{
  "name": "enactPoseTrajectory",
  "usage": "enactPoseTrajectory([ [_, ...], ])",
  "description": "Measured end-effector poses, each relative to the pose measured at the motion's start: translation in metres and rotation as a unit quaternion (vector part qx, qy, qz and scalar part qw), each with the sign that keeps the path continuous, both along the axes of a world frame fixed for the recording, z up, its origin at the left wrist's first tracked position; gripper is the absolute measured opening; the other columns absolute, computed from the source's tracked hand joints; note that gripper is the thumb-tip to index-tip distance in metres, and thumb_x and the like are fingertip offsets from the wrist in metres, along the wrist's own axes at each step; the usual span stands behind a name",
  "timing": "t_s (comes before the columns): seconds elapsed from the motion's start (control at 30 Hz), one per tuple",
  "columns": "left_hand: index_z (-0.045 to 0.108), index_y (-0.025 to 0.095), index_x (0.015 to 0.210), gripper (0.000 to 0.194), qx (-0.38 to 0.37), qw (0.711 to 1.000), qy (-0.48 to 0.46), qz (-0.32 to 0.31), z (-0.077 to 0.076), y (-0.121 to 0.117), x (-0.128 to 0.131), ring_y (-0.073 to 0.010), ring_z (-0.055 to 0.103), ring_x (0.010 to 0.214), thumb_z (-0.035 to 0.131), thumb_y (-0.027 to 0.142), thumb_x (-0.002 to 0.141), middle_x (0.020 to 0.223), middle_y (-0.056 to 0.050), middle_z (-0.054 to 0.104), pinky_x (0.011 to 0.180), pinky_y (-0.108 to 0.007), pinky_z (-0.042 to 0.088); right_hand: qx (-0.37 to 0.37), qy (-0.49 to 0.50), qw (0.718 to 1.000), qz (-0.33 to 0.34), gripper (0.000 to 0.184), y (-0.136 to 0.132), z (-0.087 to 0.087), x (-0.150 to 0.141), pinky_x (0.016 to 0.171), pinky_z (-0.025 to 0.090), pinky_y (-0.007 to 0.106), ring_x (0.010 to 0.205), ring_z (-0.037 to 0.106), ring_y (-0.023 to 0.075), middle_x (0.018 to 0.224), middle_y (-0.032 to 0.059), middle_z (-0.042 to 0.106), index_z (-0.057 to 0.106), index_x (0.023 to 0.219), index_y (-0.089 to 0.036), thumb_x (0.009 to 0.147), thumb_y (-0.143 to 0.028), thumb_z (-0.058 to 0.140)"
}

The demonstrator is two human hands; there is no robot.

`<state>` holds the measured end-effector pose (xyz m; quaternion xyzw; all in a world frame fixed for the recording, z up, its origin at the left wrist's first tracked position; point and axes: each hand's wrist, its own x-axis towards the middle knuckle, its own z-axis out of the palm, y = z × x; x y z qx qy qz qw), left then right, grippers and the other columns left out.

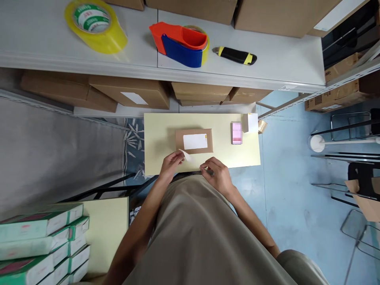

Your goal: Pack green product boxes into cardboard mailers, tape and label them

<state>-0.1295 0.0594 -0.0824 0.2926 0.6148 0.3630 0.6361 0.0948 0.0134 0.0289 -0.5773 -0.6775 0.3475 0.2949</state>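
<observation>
My left hand pinches a small white slip of paper by its upper left corner, just in front of a brown cardboard box. On the box's top lies a white label with a small orange mark. Over the table's near edge, my right hand has its thumb and fingertips drawn together; whether anything is between them cannot be made out. The box lies flat on a pale yellow table, and neither hand visibly touches it.
A phone with a pink screen and a white box sit at the table's right. The shelf above holds yellow tape, a red-blue tape dispenser and a utility knife. Green-white boxes are stacked lower left.
</observation>
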Motion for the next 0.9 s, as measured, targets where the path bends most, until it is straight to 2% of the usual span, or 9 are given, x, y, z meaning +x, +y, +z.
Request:
enactPoseTrajectory([
  [0.07,0.080,0.019,0.097,0.057,0.008,1.000,0.022,-0.005,-0.001,0.001,0.000,-0.0208,0.067,0.085,0.089,0.068,0.069,0.094,-0.008,0.079,0.076,-0.031,0.051,-0.002,0.007,1.000,-0.016,0.017,0.000,-0.004,0.001,0.075,0.060,0.029,0.080,0.071,0.0164,0.103,0.0047,0.075,0.080,0.102,-0.026,0.107,-0.028,0.063],
  [0.13,0.080,0.019,0.099,0.057,0.023,0.998,0.060,-0.010,-0.003,0.003,-0.002,-0.0217,0.068,0.086,0.086,0.068,0.072,0.094,-0.009,0.079,0.077,-0.032,0.052,-0.014,0.011,0.998,-0.053,0.018,0.005,-0.015,0.004,0.074,0.060,0.031,0.077,0.070,0.0171,0.100,0.0048,0.075,0.079,0.098,-0.025,0.105,-0.035,0.066],
  [0.23,0.079,0.019,0.097,0.053,0.060,0.988,0.136,-0.030,-0.008,0.011,-0.005,-0.0239,0.072,0.089,0.081,0.067,0.076,0.097,-0.010,0.081,0.079,-0.034,0.055,-0.058,0.012,0.989,-0.135,0.027,0.027,-0.046,0.012,0.073,0.058,0.032,0.074,0.069,0.0183,0.094,0.0048,0.077,0.075,0.088,-0.024,0.103,-0.045,0.068],
  [0.3,0.079,0.020,0.094,0.049,0.085,0.980,0.175,-0.052,-0.014,0.020,-0.006,-0.0253,0.074,0.090,0.078,0.066,0.078,0.098,-0.011,0.082,0.081,-0.035,0.057,-0.105,0.005,0.979,-0.174,0.027,0.048,-0.071,0.018,0.075,0.058,0.032,0.076,0.071,0.0196,0.094,0.0056,0.079,0.074,0.087,-0.023,0.101,-0.045,0.069],
  [0.4,0.077,0.021,0.090,0.040,0.099,0.967,0.221,-0.074,-0.023,0.037,-0.004,-0.0271,0.076,0.092,0.074,0.060,0.083,0.098,-0.011,0.083,0.085,-0.036,0.058,-0.182,-0.031,0.967,-0.177,0.024,0.081,-0.103,0.022,0.080,0.056,0.031,0.084,0.075,0.0219,0.093,0.0071,0.082,0.075,0.090,-0.021,0.100,-0.041,0.070],
  [0.47,0.077,0.021,0.088,0.032,0.093,0.961,0.248,-0.085,-0.028,0.047,0.000,-0.0280,0.076,0.095,0.072,0.053,0.087,0.099,-0.011,0.083,0.089,-0.037,0.057,-0.219,-0.064,0.959,-0.168,0.023,0.097,-0.116,0.022,0.083,0.056,0.029,0.091,0.077,0.0226,0.098,0.0083,0.084,0.078,0.095,-0.019,0.103,-0.038,0.068],
  [0.63,0.078,0.021,0.090,0.023,0.058,0.943,0.307,-0.118,-0.036,0.059,0.010,-0.0268,0.075,0.099,0.065,0.039,0.095,0.103,-0.010,0.084,0.090,-0.034,0.055,-0.243,-0.126,0.949,-0.157,0.023,0.112,-0.125,0.015,0.091,0.054,0.027,0.106,0.078,0.0228,0.115,0.0104,0.084,0.079,0.112,-0.018,0.109,-0.034,0.062],
  [0.77,0.079,0.021,0.096,0.026,0.058,0.926,0.353,-0.122,-0.039,0.060,0.015,-0.0257,0.074,0.101,0.060,0.038,0.100,0.108,-0.011,0.084,0.090,-0.033,0.052,-0.252,-0.159,0.941,-0.161,0.026,0.112,-0.123,0.009,0.094,0.054,0.029,0.110,0.077,0.0244,0.119,0.0115,0.083,0.079,0.117,-0.018,0.112,-0.034,0.059],
  [0.9,0.081,0.019,0.098,0.029,0.046,0.914,0.378,-0.138,-0.039,0.065,0.018,-0.0281,0.075,0.099,0.059,0.038,0.102,0.107,-0.014,0.084,0.085,-0.034,0.051,-0.267,-0.175,0.932,-0.171,0.028,0.115,-0.123,0.004,0.092,0.056,0.031,0.112,0.077,0.0270,0.122,0.0122,0.082,0.079,0.117,-0.018,0.113,-0.035,0.057],
])
